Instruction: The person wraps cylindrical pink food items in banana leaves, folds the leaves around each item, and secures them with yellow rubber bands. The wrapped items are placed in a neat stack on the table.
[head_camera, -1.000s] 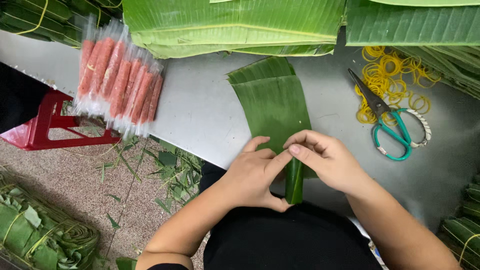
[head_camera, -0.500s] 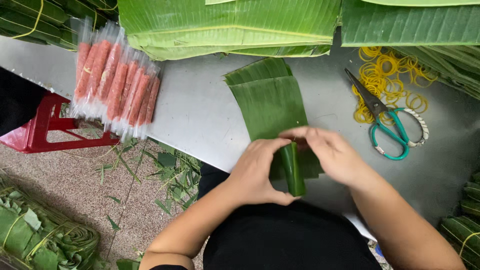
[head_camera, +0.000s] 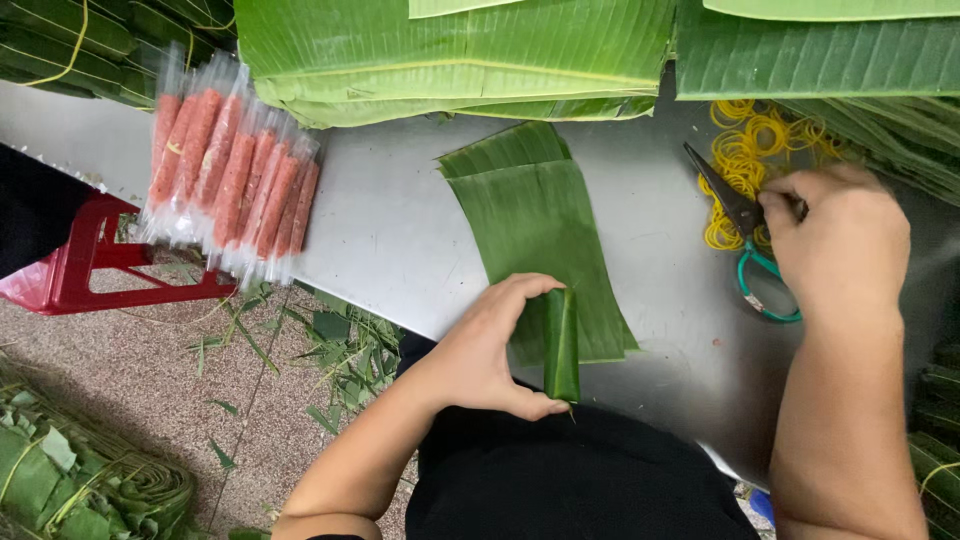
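At the near edge of the grey table (head_camera: 400, 240), the left hand (head_camera: 490, 350) is closed around a rolled leaf parcel (head_camera: 561, 345), held upright on a flat banana leaf piece (head_camera: 535, 225). Farther right, the right hand (head_camera: 840, 240) rests on green-handled scissors (head_camera: 750, 250) beside yellow rubber bands (head_camera: 750, 150), fingers curled over them.
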